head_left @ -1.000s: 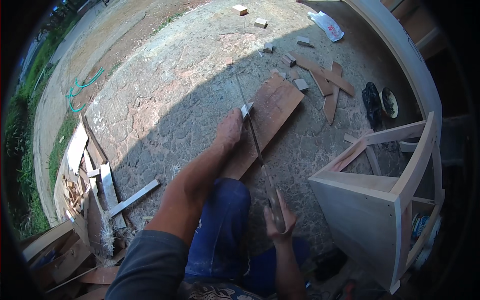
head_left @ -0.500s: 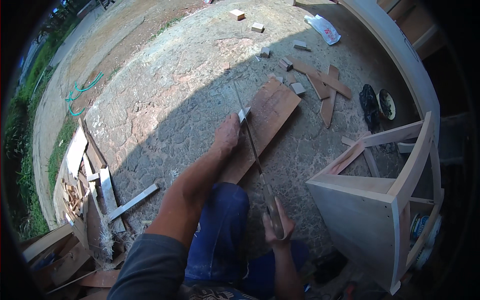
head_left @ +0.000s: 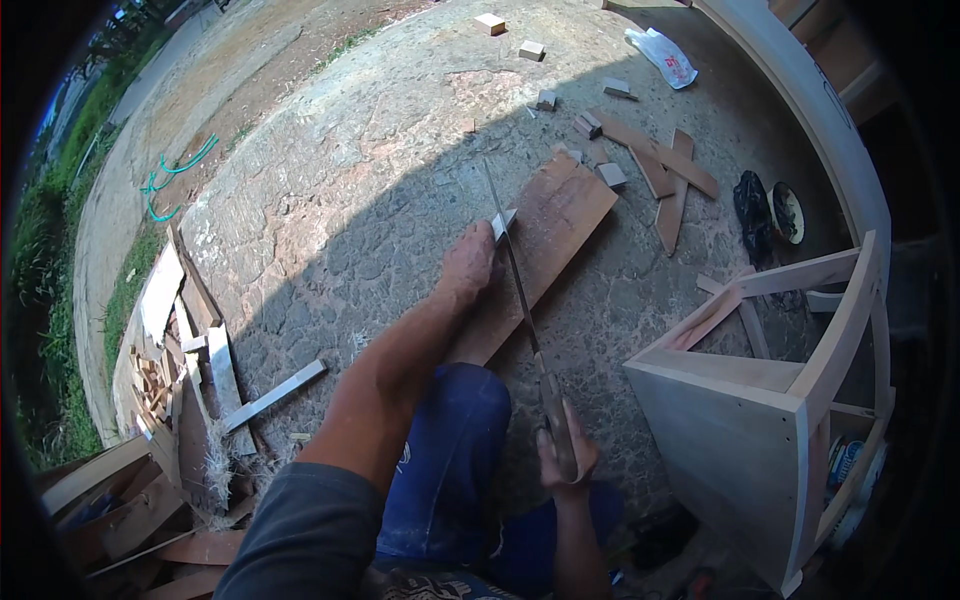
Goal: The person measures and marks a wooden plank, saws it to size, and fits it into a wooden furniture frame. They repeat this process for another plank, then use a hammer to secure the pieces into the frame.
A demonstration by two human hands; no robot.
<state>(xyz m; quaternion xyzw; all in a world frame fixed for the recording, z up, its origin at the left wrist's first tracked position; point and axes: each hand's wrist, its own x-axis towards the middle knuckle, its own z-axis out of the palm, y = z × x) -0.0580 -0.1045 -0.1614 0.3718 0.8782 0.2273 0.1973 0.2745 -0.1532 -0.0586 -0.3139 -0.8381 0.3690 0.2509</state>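
Observation:
My left hand [head_left: 470,260] is closed on a small pale wooden block [head_left: 504,223], pressing it against the left edge of a wide brown board [head_left: 550,215]. The board lies at a slant, its near end by my knee. In my right hand [head_left: 568,446] is the handle of a hand saw [head_left: 522,298]. Its long thin blade points up and away, crossing the board and lying against the block. Whether the teeth have cut into the block is too small to tell.
Loose blocks [head_left: 612,177] and crossed wooden strips [head_left: 672,190] lie beyond the board. A wooden cabinet frame [head_left: 715,425] stands at right, near a black plastic bag [head_left: 752,215] and a bowl [head_left: 788,212]. Wood scraps [head_left: 222,375] are piled at left. A white bag [head_left: 662,58] lies far off.
The whole view has shifted slightly, so things appear a little further right. Both hands keep their holds on the block and the saw; no clear saw stroke shows.

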